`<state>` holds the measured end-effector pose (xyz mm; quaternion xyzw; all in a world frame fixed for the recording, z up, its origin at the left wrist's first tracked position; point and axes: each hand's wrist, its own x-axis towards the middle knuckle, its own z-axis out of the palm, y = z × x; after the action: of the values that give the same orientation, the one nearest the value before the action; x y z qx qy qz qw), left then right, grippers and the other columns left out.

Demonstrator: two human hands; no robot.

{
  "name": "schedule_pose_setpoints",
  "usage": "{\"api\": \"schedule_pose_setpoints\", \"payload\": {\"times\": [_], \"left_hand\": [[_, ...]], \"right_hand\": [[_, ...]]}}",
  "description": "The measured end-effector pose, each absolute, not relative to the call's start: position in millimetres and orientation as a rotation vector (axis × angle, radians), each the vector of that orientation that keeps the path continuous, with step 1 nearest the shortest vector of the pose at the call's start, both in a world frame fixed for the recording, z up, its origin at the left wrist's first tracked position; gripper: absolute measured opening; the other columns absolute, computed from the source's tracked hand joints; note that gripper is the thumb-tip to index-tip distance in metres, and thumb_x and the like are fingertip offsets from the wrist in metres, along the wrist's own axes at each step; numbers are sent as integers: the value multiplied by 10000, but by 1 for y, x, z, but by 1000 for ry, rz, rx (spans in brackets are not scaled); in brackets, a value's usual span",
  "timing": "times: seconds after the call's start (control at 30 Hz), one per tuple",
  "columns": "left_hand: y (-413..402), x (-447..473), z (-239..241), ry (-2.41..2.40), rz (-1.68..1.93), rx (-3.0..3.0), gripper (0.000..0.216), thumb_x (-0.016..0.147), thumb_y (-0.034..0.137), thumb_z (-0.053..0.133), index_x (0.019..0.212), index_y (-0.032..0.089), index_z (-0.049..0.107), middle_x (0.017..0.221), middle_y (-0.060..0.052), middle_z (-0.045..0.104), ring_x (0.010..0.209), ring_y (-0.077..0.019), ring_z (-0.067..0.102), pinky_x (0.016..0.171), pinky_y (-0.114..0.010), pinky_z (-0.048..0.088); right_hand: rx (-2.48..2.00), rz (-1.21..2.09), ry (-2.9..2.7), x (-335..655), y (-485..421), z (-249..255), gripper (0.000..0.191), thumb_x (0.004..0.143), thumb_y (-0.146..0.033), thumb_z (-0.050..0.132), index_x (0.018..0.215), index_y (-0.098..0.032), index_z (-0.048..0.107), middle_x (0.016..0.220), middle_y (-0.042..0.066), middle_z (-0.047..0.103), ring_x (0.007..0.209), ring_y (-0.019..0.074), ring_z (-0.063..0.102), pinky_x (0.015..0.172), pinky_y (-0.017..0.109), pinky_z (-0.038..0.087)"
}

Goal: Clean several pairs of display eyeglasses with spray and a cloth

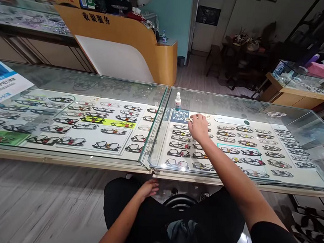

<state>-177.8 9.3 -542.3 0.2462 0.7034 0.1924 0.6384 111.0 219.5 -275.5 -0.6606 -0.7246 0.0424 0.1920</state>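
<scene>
My right hand (199, 127) reaches across the right glass display case (265, 108), its fingers bent down at the glass top. What is between the fingertips, if anything, is hidden or too small to name. Just beyond it, to the left, a small white bottle (177, 101) stands upright on the glass. Under the glass near this hand lies a dark card (180, 116) with white lettering. Rows of eyeglasses (178, 153) lie inside the case, below the hand. My left hand (148, 189) hangs loosely by my thigh, fingers apart and holding nothing, below the case's front edge.
A second glass case (97, 83) with more eyeglasses adjoins on the left, a printed sheet (3, 81) on it. Beyond stands a wooden counter (164, 61). Another display case (309, 91) is at the back right. Part of a black stool (180, 200) shows between my legs.
</scene>
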Motion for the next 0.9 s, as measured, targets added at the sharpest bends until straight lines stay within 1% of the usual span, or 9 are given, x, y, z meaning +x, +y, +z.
{"api": "schedule_pose_setpoints", "payload": {"times": [0.07, 0.13, 0.2, 0.3, 0.37, 0.47, 0.53, 0.7, 0.9], "left_hand": [[12, -204, -529, 1604, 671, 377, 350, 794, 93, 743, 1098, 210, 614, 1141, -124, 808, 971, -242, 836, 845, -340, 650], [11, -226, -516, 1566, 912, 231, 370, 769, 35, 675, 1073, 224, 580, 1103, -81, 796, 1006, -199, 832, 909, -314, 649], [9, -243, -504, 1517, 1110, 115, 264, 833, 76, 632, 1036, 231, 568, 1055, -58, 775, 1020, -180, 823, 944, -311, 651], [15, -253, -496, 1486, 1282, -15, 94, 938, 172, 624, 1010, 226, 597, 980, -37, 736, 881, -156, 782, 863, -288, 644], [23, -252, -496, 1485, 1333, -74, 75, 940, 186, 659, 987, 220, 612, 903, -15, 696, 766, -142, 724, 793, -275, 623], [35, -245, -500, 1484, 1366, -130, 81, 934, 162, 667, 941, 209, 602, 809, 4, 629, 686, -139, 661, 747, -280, 607], [39, -242, -502, 1487, 1376, -145, 91, 939, 156, 676, 937, 203, 598, 797, 4, 618, 671, -137, 643, 723, -271, 594], [30, -238, -501, 1503, 1383, -129, 196, 917, 201, 780, 957, 214, 588, 820, 1, 644, 691, -144, 656, 670, -251, 545], [-12, -232, -491, 1584, 1402, -165, 34, 987, 230, 626, 962, 224, 603, 839, -4, 657, 696, -143, 666, 605, -234, 502]], "right_hand": [[-1866, 113, -2036, 111, 220, -275, 407, 1138, -321, 496, 1459, -167, 692, 1523, 213, 635, 1388, 382, 542, 1146, 519, 483], [-1868, 118, -2043, 111, 221, -276, 412, 1144, -327, 489, 1468, -166, 686, 1528, 211, 632, 1398, 380, 541, 1150, 517, 482], [-1860, 129, -2046, 111, 222, -276, 410, 1147, -341, 488, 1463, -171, 688, 1525, 207, 635, 1403, 379, 538, 1157, 516, 475], [-1842, 138, -2029, 111, 224, -278, 399, 1145, -349, 494, 1446, -180, 694, 1521, 206, 635, 1403, 378, 532, 1162, 513, 463], [-1835, 146, -2012, 111, 224, -278, 396, 1144, -347, 498, 1446, -179, 692, 1531, 208, 628, 1406, 375, 528, 1169, 512, 455], [-1838, 168, -1995, 112, 224, -276, 393, 1143, -340, 511, 1451, -173, 689, 1539, 208, 620, 1414, 368, 525, 1184, 508, 447], [-1862, 184, -1974, 112, 223, -274, 389, 1141, -338, 522, 1448, -168, 689, 1529, 208, 621, 1415, 367, 525, 1185, 505, 449], [-1939, 186, -1899, 114, 223, -269, 388, 1145, -325, 505, 1437, -142, 684, 1529, 218, 618, 1425, 382, 514, 1189, 512, 438], [-1931, 161, -1909, 115, 224, -271, 366, 1133, -317, 496, 1411, -171, 684, 1515, 214, 620, 1409, 373, 515, 1184, 501, 418]]}}
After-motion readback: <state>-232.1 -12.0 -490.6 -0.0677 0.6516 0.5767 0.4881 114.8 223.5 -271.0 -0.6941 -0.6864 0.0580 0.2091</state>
